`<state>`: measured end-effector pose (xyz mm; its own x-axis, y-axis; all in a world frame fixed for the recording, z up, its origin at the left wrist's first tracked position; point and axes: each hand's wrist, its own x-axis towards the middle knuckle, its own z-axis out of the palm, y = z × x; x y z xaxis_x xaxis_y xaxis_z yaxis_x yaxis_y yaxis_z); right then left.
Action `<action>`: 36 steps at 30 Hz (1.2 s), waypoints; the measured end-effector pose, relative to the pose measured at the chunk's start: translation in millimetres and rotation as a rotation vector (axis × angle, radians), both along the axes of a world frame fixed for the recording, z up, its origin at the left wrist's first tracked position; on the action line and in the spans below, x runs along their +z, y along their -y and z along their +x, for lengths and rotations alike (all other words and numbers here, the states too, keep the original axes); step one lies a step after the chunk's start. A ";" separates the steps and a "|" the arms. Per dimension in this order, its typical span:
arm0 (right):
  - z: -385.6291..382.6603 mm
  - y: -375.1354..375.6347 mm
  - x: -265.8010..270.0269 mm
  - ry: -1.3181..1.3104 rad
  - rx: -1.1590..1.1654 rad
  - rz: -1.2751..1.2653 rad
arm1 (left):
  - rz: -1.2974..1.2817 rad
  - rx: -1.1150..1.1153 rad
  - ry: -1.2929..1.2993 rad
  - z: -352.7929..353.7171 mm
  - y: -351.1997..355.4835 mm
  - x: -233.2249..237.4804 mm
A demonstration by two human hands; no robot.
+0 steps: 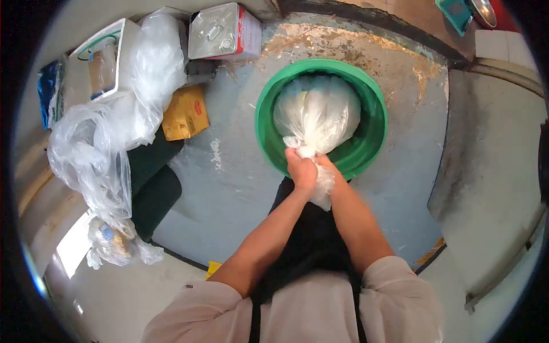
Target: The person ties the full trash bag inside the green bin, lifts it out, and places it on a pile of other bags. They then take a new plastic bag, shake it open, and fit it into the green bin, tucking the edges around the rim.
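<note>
Clear plastic bag (317, 114), full and rounded, inside the green basin (370, 140) at twelve o'clock of the body. Clenched shut on its gathered neck at six o'clock: left hand (301, 171) and right hand (330, 169). Best to keep the grip close to the bulge and twist evenly.

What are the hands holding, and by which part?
Left hand and right hand both grip the filled plastic bag by its bunched neck; its body rests in the green basin.

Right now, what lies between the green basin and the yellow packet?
Nothing: only bare, chipped floor separates the basin from the packet, as the head view shows.
</note>
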<state>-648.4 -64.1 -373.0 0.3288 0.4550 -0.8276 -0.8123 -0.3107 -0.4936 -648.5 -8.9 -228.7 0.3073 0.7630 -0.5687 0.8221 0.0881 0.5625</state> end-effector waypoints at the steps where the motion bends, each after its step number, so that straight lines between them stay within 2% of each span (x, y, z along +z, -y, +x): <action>1: 1.8 15.7 8.2 0.305 0.197 -0.190 | 0.034 -0.066 -0.053 3.1 -3.4 5.9; 2: 1.0 33.6 18.8 0.530 0.273 -0.354 | 0.078 -0.096 0.015 2.6 -5.7 4.1; 3: 17.5 43.3 60.5 0.620 0.156 -0.362 | 0.124 -0.123 0.082 -0.7 -7.2 -2.0; 5: 52.5 55.8 148.0 0.800 -0.072 -0.370 | 0.177 -0.148 0.208 -9.7 -1.6 -14.1; 6: 61.6 55.1 158.3 0.912 0.037 -0.223 | 0.184 -0.151 0.280 -7.3 0.4 -22.6; 8: 83.6 48.8 163.4 1.122 0.254 0.078 | 0.176 -0.140 0.343 5.7 2.7 -24.7; 9: 94.3 45.0 157.8 1.057 0.273 0.108 | 0.161 -0.124 0.333 14.9 0.7 -18.9; 13: 126.8 41.1 131.1 1.092 0.402 0.163 | 0.137 -0.165 0.401 34.0 -12.1 -24.6; 17: 127.9 42.9 124.8 1.364 0.476 0.165 | 0.081 -0.167 0.428 42.6 -14.8 -32.8; 21: 130.2 40.7 127.1 1.367 0.438 0.114 | -0.101 -0.208 0.217 61.4 -26.7 -17.2; 24: 130.4 35.8 120.9 1.406 0.385 0.039 | -0.143 -0.239 0.149 73.5 -32.9 -12.3; 27: 126.7 28.4 108.8 1.345 0.403 -0.038 | 0.071 -0.141 0.216 69.9 -27.7 -26.6; 30: 121.0 22.5 98.6 1.277 0.402 -0.070 | 0.218 0.125 0.277 68.1 -12.6 -32.2; 33: 121.3 19.8 91.5 1.162 0.403 -0.144 | 0.227 -0.070 0.286 62.6 -12.0 -35.9; 36: 128.0 16.1 90.5 1.060 0.281 -0.171 | 0.179 -0.242 0.071 65.6 -21.9 -35.1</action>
